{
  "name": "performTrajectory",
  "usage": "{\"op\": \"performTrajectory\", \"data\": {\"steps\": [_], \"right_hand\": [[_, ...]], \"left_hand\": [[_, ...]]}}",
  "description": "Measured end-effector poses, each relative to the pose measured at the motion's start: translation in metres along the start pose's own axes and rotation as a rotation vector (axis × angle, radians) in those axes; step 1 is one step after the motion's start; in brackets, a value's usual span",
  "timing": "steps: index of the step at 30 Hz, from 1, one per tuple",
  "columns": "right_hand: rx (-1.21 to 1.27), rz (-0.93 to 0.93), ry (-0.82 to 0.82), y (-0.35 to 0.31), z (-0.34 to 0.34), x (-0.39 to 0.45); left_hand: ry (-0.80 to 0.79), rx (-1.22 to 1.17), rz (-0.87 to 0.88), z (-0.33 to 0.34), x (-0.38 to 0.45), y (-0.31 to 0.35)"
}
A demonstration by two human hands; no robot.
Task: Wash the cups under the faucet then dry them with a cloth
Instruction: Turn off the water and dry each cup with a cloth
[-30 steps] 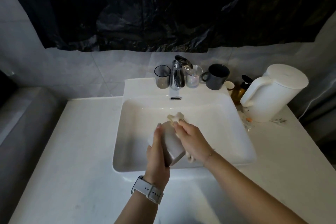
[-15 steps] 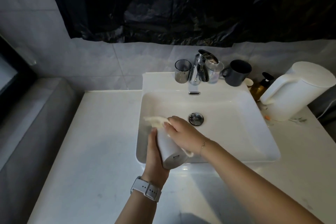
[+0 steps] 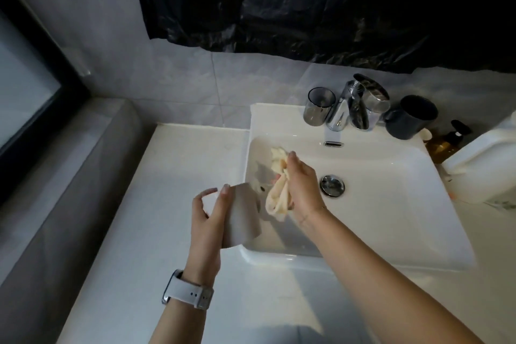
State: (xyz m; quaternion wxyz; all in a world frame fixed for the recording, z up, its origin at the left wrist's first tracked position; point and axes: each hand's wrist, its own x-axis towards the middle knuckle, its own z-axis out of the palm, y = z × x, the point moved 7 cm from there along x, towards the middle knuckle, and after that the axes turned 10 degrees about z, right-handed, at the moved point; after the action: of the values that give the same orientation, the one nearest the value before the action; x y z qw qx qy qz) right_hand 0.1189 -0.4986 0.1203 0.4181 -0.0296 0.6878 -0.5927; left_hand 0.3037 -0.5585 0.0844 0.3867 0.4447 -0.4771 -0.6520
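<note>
Left hand (image 3: 208, 212) grips the white cup (image 3: 240, 215), fingers curled round its side; the cup lies tilted over the sink's left rim (image 3: 247, 165), half above the counter (image 3: 156, 204). Right hand (image 3: 300, 190) is closed on the bunched cloth (image 3: 279, 193), just beside the cup, apparently not touching it.

I judge the step to be drying this cup. To do it well I would bring the cloth to the mouth, push a fold inside, and turn the cup with the left hand while the right wipes wall and base.

Behind the sink: faucet (image 3: 342, 112), no water seen running; a smoky glass (image 3: 318, 107) to its left; a clear glass (image 3: 372, 112), dark mug (image 3: 411, 117), amber bottle (image 3: 444, 142) and white kettle (image 3: 485, 167) to its right. Nothing stands between cloth and cup.
</note>
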Motion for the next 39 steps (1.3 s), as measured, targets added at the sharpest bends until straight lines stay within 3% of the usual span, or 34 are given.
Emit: {"op": "performTrajectory", "data": {"steps": [4, 8, 12, 19, 28, 35, 39], "right_hand": [[-0.067, 0.154, 0.001, 0.02, -0.013, 0.001], [0.11, 0.318, 0.047, 0.041, -0.024, -0.001], [0.116, 0.37, 0.111, 0.054, -0.028, 0.002], [0.137, 0.377, 0.16, 0.061, -0.035, 0.006], [0.229, 0.381, 0.092, 0.065, -0.043, 0.004], [0.475, 0.361, -0.04, 0.061, -0.072, -0.005], [0.452, 0.29, -0.051, 0.057, -0.104, -0.004]], "left_hand": [[0.126, 0.269, 0.12, -0.053, 0.031, -0.013], [0.212, 0.394, 0.201, -0.082, 0.048, -0.036], [0.253, 0.456, 0.22, -0.092, 0.054, -0.062], [0.274, 0.478, 0.236, -0.092, 0.05, -0.091], [0.248, 0.441, 0.234, -0.093, 0.033, -0.103], [0.211, 0.693, 0.178, -0.093, 0.019, -0.092], [0.231, 0.81, 0.313, -0.063, 0.009, -0.062]]}}
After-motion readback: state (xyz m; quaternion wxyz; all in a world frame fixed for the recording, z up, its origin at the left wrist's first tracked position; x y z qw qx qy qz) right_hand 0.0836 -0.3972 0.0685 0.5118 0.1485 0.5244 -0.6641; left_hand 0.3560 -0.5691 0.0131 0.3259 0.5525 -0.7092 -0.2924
